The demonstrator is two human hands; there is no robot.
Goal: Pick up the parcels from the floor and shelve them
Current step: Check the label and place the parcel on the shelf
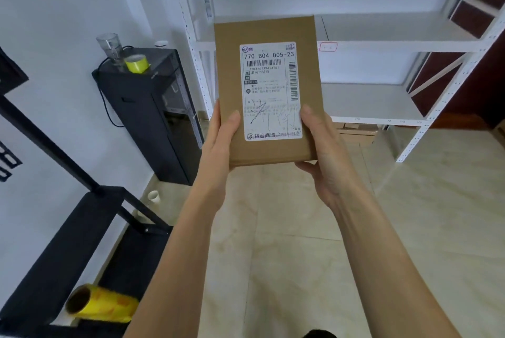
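A flat brown cardboard parcel (pixel 232 69) with a white shipping label is held up in front of me, label facing me. My left hand (pixel 222 135) grips its lower left edge, thumb on the front. Its lower right corner rests in my right hand (pixel 318 143), thumb pressing on the label. Behind the parcel stands a white metal shelf unit (pixel 382 42) with two bare white boards in view. More brown boxes (pixel 355 132) lie on the floor under the lowest board.
A black water dispenser (pixel 153 113) stands left of the shelf, with a glass jug and a yellow tape roll on top. A black rack (pixel 68 242) at lower left carries a yellow roll (pixel 103 306). A small white cup (pixel 153 197) sits on the beige tile floor.
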